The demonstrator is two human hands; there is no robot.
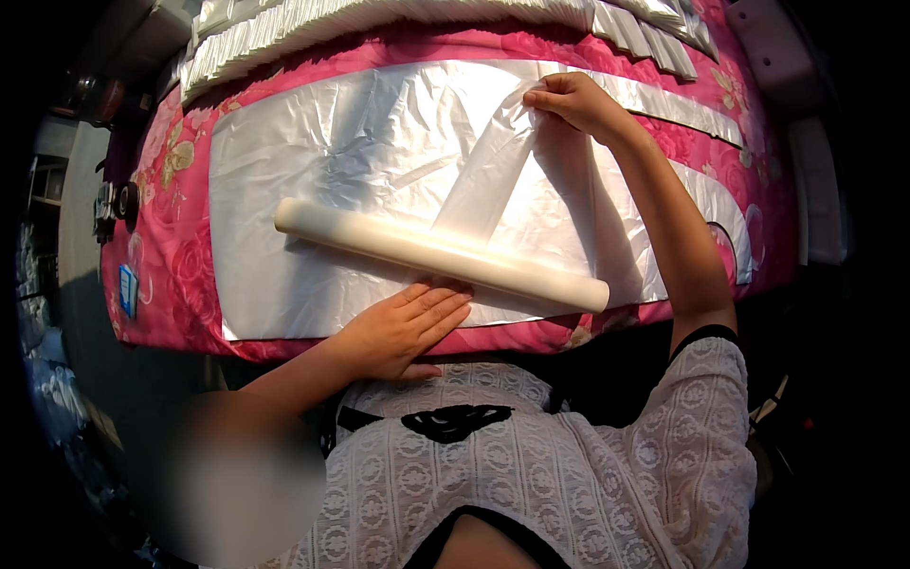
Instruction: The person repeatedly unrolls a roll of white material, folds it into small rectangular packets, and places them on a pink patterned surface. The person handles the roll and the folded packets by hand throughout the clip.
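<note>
We see a long white roll of thin plastic lying across the middle of the frame on a pink flowery cloth. The left hand rests flat and open just below the roll. The right hand, in the upper right, pinches the end of the plastic strip pulled up from the roll. Folded white bags are stacked along the top.

Glossy, crinkled plastic film and smooth roll on floral cloth.
</note>
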